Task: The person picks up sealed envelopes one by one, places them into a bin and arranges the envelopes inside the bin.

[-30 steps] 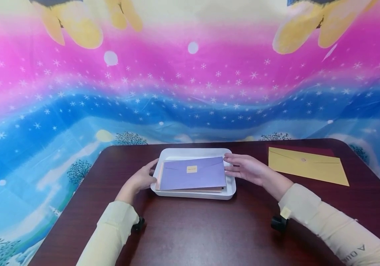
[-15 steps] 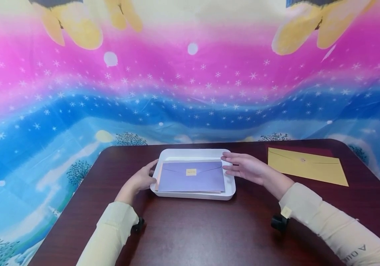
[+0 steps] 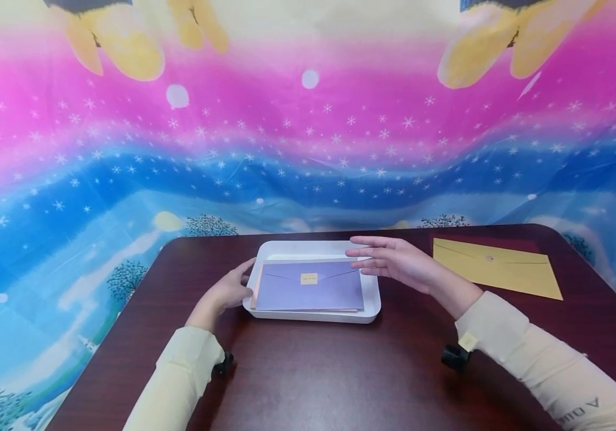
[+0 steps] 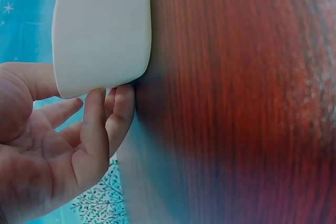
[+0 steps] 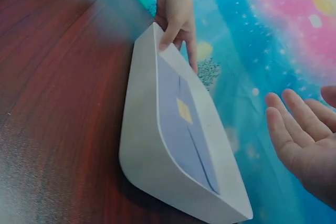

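Observation:
A white tray lies on the table with a purple envelope inside, its yellow seal facing up. Under that envelope, a pale peach edge of another flat paper item shows at the left. My left hand grips the tray's left end, thumb over the rim; in the left wrist view, the curled fingers press against the outer wall near the base. With fingers extended and holding nothing, my right hand hovers over the tray's right edge. The right wrist view shows that hand apart from the tray.
To the right on the dark wooden table lies a yellow envelope, over a dark red flat item. A printed backdrop cloth hangs behind the table's far edge.
The purple envelope has dropped from a slight tilt to lie flat in the tray. My right hand has risen off the tray's right rim. My left hand has stayed in place.

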The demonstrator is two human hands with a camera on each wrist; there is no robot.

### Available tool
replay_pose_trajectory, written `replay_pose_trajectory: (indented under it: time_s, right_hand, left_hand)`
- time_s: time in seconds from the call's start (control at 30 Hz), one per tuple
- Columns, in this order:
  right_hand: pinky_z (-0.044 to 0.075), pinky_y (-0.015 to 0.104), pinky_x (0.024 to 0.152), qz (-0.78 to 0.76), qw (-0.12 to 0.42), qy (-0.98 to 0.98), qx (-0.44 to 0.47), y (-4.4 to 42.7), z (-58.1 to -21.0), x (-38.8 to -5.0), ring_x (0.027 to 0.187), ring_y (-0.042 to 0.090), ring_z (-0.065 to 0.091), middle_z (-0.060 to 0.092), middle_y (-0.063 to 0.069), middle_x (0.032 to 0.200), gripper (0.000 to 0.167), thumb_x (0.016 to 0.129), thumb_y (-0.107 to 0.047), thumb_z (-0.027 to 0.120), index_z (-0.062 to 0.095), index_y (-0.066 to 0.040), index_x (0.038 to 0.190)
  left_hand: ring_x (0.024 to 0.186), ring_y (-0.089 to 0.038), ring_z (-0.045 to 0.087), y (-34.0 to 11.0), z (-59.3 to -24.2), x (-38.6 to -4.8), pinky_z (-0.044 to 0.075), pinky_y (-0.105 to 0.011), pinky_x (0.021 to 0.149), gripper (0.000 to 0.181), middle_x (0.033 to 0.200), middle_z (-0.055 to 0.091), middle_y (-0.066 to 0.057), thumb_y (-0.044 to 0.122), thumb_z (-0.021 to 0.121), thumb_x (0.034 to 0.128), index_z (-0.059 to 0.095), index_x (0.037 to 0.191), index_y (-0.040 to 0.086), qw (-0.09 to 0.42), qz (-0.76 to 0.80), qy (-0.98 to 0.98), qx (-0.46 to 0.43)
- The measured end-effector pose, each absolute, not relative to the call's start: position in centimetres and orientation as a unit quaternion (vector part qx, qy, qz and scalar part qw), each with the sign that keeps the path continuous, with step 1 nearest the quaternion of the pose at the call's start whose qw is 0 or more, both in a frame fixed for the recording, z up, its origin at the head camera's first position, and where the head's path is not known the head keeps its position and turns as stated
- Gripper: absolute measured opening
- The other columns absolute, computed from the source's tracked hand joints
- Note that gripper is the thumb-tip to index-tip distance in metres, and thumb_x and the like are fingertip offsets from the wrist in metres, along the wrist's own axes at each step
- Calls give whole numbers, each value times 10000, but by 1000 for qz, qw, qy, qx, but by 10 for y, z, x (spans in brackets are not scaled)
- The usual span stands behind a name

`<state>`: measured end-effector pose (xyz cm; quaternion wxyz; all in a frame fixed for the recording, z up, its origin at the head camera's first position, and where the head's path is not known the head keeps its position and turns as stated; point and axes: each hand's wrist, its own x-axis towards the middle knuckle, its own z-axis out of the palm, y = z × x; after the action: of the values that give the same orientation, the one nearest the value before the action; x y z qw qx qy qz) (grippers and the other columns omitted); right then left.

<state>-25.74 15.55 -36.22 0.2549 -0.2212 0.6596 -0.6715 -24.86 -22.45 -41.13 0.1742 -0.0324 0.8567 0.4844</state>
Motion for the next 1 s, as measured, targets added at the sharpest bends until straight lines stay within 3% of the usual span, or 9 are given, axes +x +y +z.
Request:
replay_pose_trajectory:
  time_s: [0.23,0.4,0.53,0.67,1.0]
  right_hand:
    - [502,398,1012,-613,210,717,-258,165,-350,-250,1222,319,635,585,214,1419,475,1066,-174,549,482,12,1497]
    - [531,435,968,-575,153,754,-279,178,-342,-244,1121,273,690,650,199,1326,428,1029,-116,607,554,23,1430]
    - [546,355,938,-559,121,762,-302,189,-338,-241,1106,265,697,647,249,1298,411,1011,-41,609,558,53,1408]
    - [531,261,926,-519,78,794,-307,200,-334,-238,1103,176,693,672,200,1278,403,1009,-50,623,574,36,1399]
    - [499,210,870,-379,-16,890,-252,242,-328,-234,1158,269,649,689,97,1283,460,1015,-174,657,567,-125,1464]
  left_hand:
    - [1232,-420,551,-226,-414,-249,555,-427,857,921,1462,434,-367,-207,477,818,163,1644,53,174,485,856,-32]
    - [1253,-429,545,-225,-413,-251,552,-446,891,911,1470,432,-362,-199,493,831,175,1644,60,170,471,865,-35]
    - [1243,-427,554,-226,-413,-251,553,-453,896,905,1464,440,-363,-202,498,836,180,1642,59,170,467,867,-36]
    - [1237,-423,559,-226,-413,-251,556,-444,887,908,1457,447,-364,-207,491,832,176,1642,55,171,471,865,-35]
    - [1237,-417,555,-226,-413,-250,557,-436,872,925,1461,441,-363,-210,480,810,176,1642,55,175,481,859,-31]
